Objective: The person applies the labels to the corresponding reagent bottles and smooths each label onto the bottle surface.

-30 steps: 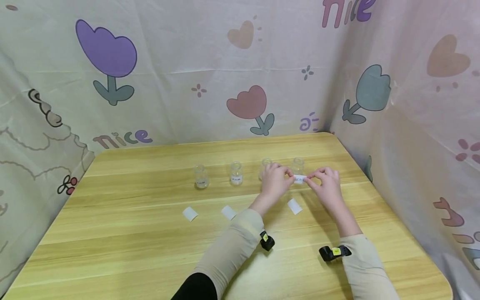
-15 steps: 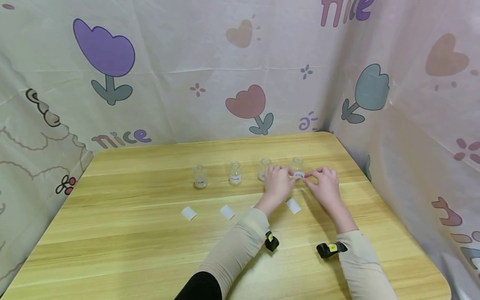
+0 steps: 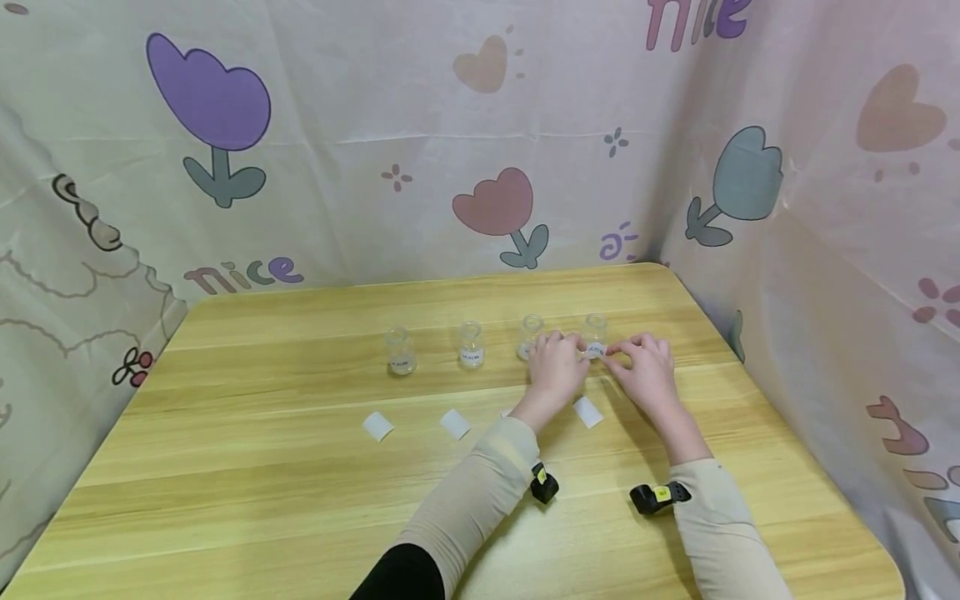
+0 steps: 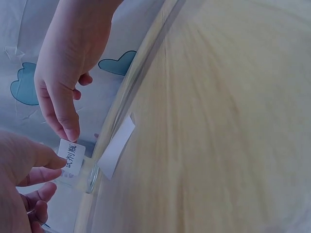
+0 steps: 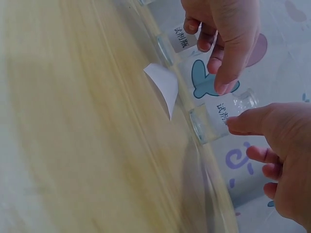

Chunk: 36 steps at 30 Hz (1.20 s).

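Note:
The rightmost small glass bottle (image 3: 596,323) stands upright on the table, with a white label (image 5: 221,109) printed in dark characters lying across its front. From the left, my left hand (image 3: 556,368) pinches one end of the label, its thumb on the paper in the left wrist view. My right hand (image 3: 648,371) pinches the opposite end with thumb and index finger, right beside the glass. Close behind my left hand is another bottle (image 3: 531,325), partly hidden by it.
Two more labelled bottles (image 3: 472,346) stand farther left in the same row. In front of the row lie several white paper pieces (image 3: 588,412), one mostly covered by my left sleeve. A patterned curtain (image 3: 337,183) hangs behind the wooden table (image 3: 262,467).
Both hands have brought the label slightly away from me, from in front of the rightmost bottle to against its glass. The other bottles and paper pieces stay in place.

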Tool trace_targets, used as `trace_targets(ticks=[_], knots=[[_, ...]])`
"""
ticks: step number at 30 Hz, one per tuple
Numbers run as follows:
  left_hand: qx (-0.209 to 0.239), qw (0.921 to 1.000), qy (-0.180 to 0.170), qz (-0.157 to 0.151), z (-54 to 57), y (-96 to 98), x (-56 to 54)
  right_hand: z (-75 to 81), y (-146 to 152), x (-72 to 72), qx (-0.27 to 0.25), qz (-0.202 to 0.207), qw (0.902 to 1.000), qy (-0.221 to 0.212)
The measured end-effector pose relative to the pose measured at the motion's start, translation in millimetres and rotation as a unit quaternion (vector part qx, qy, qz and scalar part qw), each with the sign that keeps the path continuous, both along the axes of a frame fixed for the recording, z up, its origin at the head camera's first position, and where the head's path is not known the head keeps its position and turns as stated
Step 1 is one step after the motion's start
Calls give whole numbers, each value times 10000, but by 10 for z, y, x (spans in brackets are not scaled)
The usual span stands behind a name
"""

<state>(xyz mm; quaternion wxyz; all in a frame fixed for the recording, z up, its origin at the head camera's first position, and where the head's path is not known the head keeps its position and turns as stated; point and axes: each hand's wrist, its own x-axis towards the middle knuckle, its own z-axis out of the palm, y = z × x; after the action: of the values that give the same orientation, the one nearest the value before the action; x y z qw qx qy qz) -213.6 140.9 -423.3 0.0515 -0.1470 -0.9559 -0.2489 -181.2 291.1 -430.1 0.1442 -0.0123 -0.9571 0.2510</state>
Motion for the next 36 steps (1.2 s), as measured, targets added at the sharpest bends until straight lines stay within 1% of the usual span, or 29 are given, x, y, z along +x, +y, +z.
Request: trace_targets(ticks=[5,11,13,15,17,20,21,23,26,29,33,36], knots=[[-14,10000,-6,-5,-8,6,-3,-1,-1,9,-5,14,10000,-1],[-75,9999,17,67,-7,16,-20,-6,18,-16,22,-15,9999,-99],[-205,9997,97,75,-5,26,-22,-6,25,-24,12,-24,9999,-131],[-492,9985,246,60,-3,35,-21,-6,30,-29,14,-26,9999,-136],[-893,9950,451,21,4,41,-11,-5,30,-34,20,-24,9999,-140],[-1566,9844,803,-63,15,43,-1,-6,30,-44,49,-26,9998,-171],[-1744,9804,918,-84,21,43,1,-4,28,-46,59,-29,9998,-188],[-1960,9740,1134,-109,34,42,-8,-3,31,-54,72,-42,9997,-219],[-2166,9658,1417,-116,56,40,-45,1,32,-64,93,-49,9996,-244],[-2331,9594,1584,-129,76,39,-101,-2,38,-75,97,-42,9996,-269],[-2485,9545,1635,-191,103,49,-172,-7,46,-82,127,-40,9995,-299],[-2565,9538,1550,-225,125,66,-211,-6,48,-88,166,-48,9994,-294]])
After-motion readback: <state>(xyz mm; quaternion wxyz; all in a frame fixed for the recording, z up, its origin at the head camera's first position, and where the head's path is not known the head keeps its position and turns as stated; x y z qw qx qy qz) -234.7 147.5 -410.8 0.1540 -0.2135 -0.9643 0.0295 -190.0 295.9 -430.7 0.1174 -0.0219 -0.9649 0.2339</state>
